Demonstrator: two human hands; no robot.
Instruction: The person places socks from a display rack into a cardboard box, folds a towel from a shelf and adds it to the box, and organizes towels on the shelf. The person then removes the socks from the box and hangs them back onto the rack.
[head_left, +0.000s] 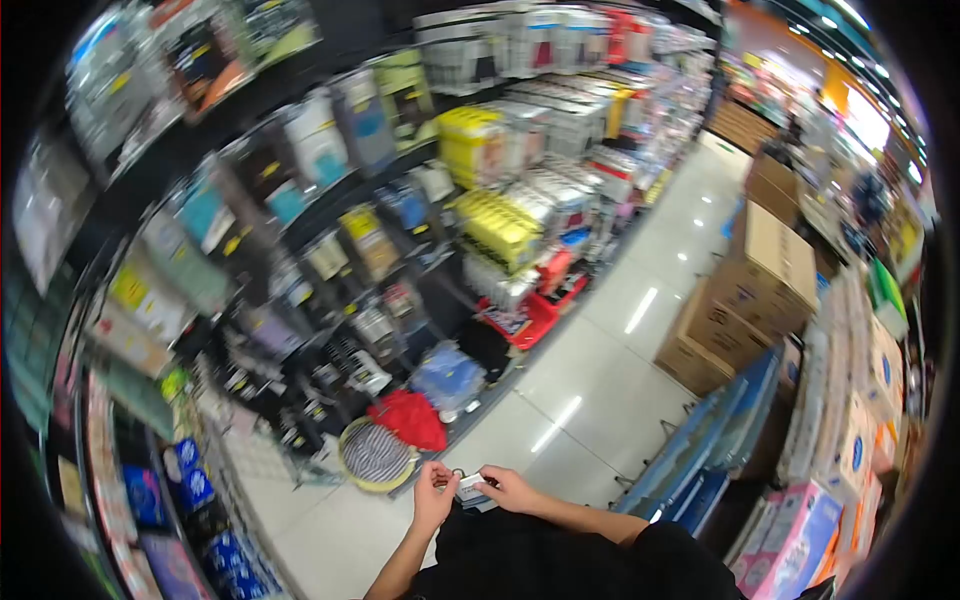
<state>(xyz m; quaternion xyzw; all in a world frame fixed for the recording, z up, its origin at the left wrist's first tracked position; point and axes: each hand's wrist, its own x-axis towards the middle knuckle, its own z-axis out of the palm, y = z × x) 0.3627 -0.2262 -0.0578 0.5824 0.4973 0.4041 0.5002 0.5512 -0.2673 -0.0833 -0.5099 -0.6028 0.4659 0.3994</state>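
Low in the view, just in front of the dark-clothed body, both hands meet at a small white tag. My left hand pinches its left side, near a small dark loop at the top. On the other side, my right hand has its fingers closed on the tag's right edge. Something greyish shows beneath the tag, partly hidden by the hands. Close to my left hand is a round basket with striped cloth, and a red cloth bundle lies beside it.
Packaged goods hang on a wall display at left and ahead. A blue bundle and a red tray sit along its base. Cardboard boxes and blue shelving line the right side of the tiled aisle.
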